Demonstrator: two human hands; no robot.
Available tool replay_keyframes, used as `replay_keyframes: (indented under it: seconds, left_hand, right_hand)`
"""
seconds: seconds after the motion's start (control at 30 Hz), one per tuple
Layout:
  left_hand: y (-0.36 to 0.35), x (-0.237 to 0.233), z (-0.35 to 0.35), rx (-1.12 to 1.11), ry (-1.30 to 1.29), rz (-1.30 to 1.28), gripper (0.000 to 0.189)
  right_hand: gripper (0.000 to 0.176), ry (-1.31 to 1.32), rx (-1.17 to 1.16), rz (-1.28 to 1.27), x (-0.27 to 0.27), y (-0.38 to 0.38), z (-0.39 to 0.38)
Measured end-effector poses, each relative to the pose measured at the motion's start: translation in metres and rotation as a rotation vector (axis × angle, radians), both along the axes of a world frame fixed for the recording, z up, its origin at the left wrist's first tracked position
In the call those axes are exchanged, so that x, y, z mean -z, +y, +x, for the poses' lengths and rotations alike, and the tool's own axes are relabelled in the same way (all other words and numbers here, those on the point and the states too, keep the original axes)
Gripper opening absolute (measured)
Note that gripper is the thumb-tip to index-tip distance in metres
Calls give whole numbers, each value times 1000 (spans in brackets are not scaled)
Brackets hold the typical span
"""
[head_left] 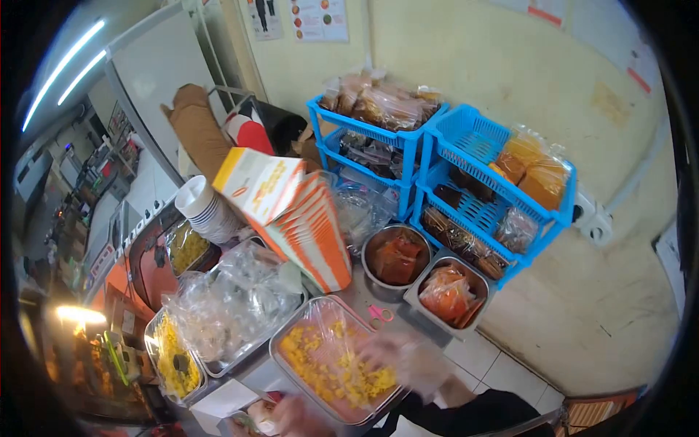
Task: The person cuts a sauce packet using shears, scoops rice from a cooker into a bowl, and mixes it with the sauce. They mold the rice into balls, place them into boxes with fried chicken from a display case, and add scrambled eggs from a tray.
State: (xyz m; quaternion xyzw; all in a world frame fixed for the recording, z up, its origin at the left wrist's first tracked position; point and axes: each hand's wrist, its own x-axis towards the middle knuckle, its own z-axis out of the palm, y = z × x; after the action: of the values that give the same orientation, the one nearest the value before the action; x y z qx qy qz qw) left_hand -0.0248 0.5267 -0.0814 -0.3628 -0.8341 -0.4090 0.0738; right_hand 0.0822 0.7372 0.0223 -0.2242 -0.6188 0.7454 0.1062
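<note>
My right hand (pixel 415 362), in a clear plastic glove, reaches over a metal tray (pixel 277 337) of yellow crumbled food (pixel 331 362). Its fingers are down at the food on the tray's right side; blur hides whether they grip any. Clear plastic film (pixel 324 315) lies over the tray's far part. At the bottom edge is my left hand (pixel 302 420), smeared by motion, beside an open white box (pixel 224 402) with food inside. What its fingers do does not show.
Bagged items fill another tray (pixel 240 306) to the left, beside a container of yellow food (pixel 175 357). Behind stand folded orange-and-white cartons (pixel 302 218), stacked white bowls (pixel 200 202), a metal pot (pixel 393 258), a metal bin (pixel 448 295), pink scissors (pixel 380 314) and blue racks (pixel 473 138).
</note>
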Motion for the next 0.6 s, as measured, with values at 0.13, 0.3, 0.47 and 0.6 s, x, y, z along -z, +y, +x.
replay_keyframes:
  seconds: [0.13, 0.3, 0.47, 0.6]
  left_hand:
    - [240, -90, -45, 389, -33, 101, 38]
    - [399, -44, -125, 96, 286, -112, 37]
    - [410, -20, -127, 34, -97, -307, 42]
    - [425, -41, -151, 23, -9, -392, 38]
  right_hand:
    - [22, -127, 419, 82, -36, 91, 31]
    - [15, -159, 386, -8, -30, 130, 28]
    - [11, -328, 366, -36, -16, 146, 16]
    - [11, -410, 355, 7, -18, 157, -3]
